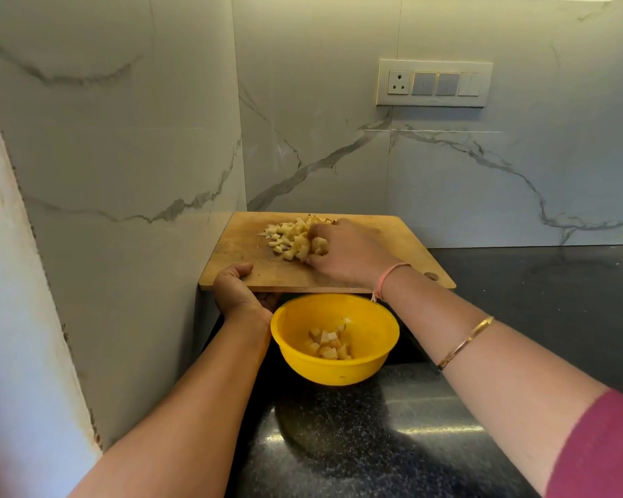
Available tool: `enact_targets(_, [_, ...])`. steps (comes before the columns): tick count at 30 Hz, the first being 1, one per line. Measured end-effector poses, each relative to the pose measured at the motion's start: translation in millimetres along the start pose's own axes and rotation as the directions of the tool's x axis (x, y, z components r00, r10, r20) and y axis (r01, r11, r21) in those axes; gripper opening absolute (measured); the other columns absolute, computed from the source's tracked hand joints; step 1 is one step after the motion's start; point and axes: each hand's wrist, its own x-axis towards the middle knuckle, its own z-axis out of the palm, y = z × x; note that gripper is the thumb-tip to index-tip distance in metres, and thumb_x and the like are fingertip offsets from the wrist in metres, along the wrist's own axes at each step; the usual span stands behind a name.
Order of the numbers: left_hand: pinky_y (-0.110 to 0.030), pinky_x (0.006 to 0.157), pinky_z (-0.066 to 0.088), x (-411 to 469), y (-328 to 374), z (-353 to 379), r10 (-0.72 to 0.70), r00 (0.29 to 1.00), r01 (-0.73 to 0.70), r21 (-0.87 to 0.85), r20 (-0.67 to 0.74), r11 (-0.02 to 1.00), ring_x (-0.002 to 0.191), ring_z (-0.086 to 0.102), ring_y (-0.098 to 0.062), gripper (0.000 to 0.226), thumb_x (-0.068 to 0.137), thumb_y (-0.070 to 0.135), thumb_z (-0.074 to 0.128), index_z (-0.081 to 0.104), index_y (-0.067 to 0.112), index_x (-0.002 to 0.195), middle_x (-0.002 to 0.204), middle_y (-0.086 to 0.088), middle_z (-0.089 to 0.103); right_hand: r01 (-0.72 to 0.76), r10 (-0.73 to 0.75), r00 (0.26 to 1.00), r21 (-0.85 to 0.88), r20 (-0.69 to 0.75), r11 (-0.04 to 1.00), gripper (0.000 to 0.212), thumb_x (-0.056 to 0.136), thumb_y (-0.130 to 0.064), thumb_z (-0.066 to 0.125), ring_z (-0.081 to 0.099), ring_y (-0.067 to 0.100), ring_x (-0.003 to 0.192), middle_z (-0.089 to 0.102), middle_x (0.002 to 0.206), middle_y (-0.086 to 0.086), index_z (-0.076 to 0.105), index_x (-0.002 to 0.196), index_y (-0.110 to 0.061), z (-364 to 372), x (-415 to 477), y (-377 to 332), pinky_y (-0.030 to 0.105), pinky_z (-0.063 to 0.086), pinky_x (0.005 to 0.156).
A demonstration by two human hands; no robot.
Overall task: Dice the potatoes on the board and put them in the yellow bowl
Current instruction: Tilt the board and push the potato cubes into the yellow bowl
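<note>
A wooden cutting board (407,242) is held up above the counter, its near edge over the yellow bowl (378,357). My left hand (236,291) grips the board's near left edge, thumb on top and fingers underneath. A pile of diced potato (290,235) lies on the middle of the board. My right hand (349,251) lies on the right side of the pile with fingers curled round some of the cubes. The yellow bowl stands on the dark counter and holds several potato cubes (330,343) at its bottom.
The dark speckled counter (392,436) runs forward and to the right. Marble walls (339,138) close in the corner behind and to the left of the board. A switch panel (434,83) is on the back wall. No knife is in view.
</note>
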Motion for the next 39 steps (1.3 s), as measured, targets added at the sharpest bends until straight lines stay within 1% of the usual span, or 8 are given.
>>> enact_targets(6, [-0.036, 0.072, 0.054, -1.1, -0.6, 0.2, 0.002, 1.000, -0.002, -0.009, -0.001, 1.000, 0.087, 0.061, -0.029, 0.032, 0.078, 0.012, 0.055, 0.058, 0.015, 0.110, 0.097, -0.008, 0.062, 0.033, -0.033, 0.999, -0.048, 0.000, 0.998, 0.025, 0.091, -0.014, 0.054, 0.056, 0.023, 0.102, 0.062, 0.109, 0.006, 0.065, 0.114, -0.016, -5.1, -17.8, -3.9, 0.024, 0.040, 0.069])
enact_targets(12, [-0.036, 0.070, 0.052, -2.4, -0.6, 0.9, 0.012, 1.000, -0.012, -0.003, 0.002, 1.000, 0.087, 0.060, -0.030, 0.031, 0.078, 0.012, 0.054, 0.057, 0.016, 0.109, 0.095, -0.008, 0.061, 0.048, -0.049, 0.995, 0.014, 0.086, 0.999, 0.036, 0.090, -0.017, 0.061, 0.054, 0.023, 0.113, 0.059, 0.126, 0.004, 0.060, 0.126, -0.022, -13.5, -48.6, -12.1, 0.025, 0.044, 0.083])
enact_targets(16, [-0.038, 0.074, 0.053, -3.9, -1.2, 1.3, 0.010, 1.000, -0.010, -0.011, 0.010, 1.000, 0.085, 0.060, -0.030, 0.020, 0.079, 0.012, 0.054, 0.057, 0.017, 0.098, 0.093, -0.008, 0.061, 0.055, -0.039, 0.955, -0.047, 0.295, 0.997, 0.046, 0.092, -0.023, 0.060, 0.050, 0.026, 0.120, 0.049, 0.137, 0.006, 0.050, 0.137, -0.022, -22.6, -67.6, -21.8, 0.029, 0.046, 0.090])
enact_targets(20, [-0.035, 0.067, 0.053, -2.4, -0.6, 0.6, 0.004, 1.000, -0.004, -0.004, 0.009, 1.000, 0.084, 0.061, -0.029, 0.024, 0.079, 0.012, 0.053, 0.058, 0.016, 0.102, 0.094, -0.008, 0.062, 0.065, -0.065, 0.988, 0.008, 0.142, 0.998, 0.039, 0.090, -0.034, 0.061, 0.059, 0.017, 0.097, 0.058, 0.127, 0.001, 0.059, 0.127, -0.023, -23.7, -71.7, -24.7, 0.025, 0.048, 0.079])
enact_targets(23, [-0.032, 0.061, 0.050, -1.1, -0.2, -0.7, 0.011, 1.000, -0.011, 0.017, 0.002, 1.000, 0.084, 0.061, -0.028, 0.030, 0.079, 0.012, 0.054, 0.057, 0.017, 0.109, 0.095, -0.007, 0.061, 0.097, -0.099, 0.993, -0.040, -0.066, 0.994, 0.030, 0.094, -0.036, 0.053, 0.059, 0.020, 0.097, 0.065, 0.111, 0.002, 0.067, 0.114, -0.019, -18.3, -45.7, -22.1, 0.028, 0.050, 0.078])
enact_targets(28, [-0.031, 0.060, 0.050, -2.5, -0.1, 0.1, 0.012, 1.000, -0.012, 0.018, 0.009, 1.000, 0.080, 0.061, -0.027, 0.028, 0.081, 0.013, 0.052, 0.056, 0.017, 0.109, 0.093, -0.007, 0.062, 0.181, -0.178, 0.983, -0.078, 0.054, 0.980, 0.036, 0.098, -0.041, 0.042, 0.053, 0.028, 0.106, 0.053, 0.112, 0.009, 0.064, 0.117, -0.020, 3.3, -18.0, -18.2, 0.033, 0.041, 0.079])
enact_targets(33, [-0.031, 0.062, 0.050, -3.4, 0.0, 0.6, 0.016, 1.000, -0.016, 0.033, -0.004, 0.999, 0.080, 0.061, -0.027, 0.012, 0.080, 0.013, 0.053, 0.056, 0.017, 0.091, 0.091, -0.007, 0.061, 0.177, -0.181, 0.982, -0.080, -0.048, 0.981, 0.032, 0.096, -0.036, 0.045, 0.054, 0.027, 0.100, 0.049, 0.107, 0.007, 0.064, 0.116, -0.021, 13.0, -26.2, -17.9, 0.031, 0.043, 0.072])
enact_targets(39, [-0.032, 0.061, 0.049, -4.5, -0.2, 0.8, 0.013, 1.000, -0.013, 0.034, -0.007, 0.999, 0.083, 0.059, -0.027, 0.014, 0.080, 0.013, 0.054, 0.055, 0.018, 0.093, 0.091, -0.007, 0.059, 0.187, -0.195, 0.978, -0.089, -0.080, 0.978, 0.030, 0.096, -0.036, 0.047, 0.053, 0.022, 0.093, 0.051, 0.103, 0.003, 0.063, 0.115, -0.020, 8.1, -54.8, -14.6, 0.028, 0.045, 0.068])
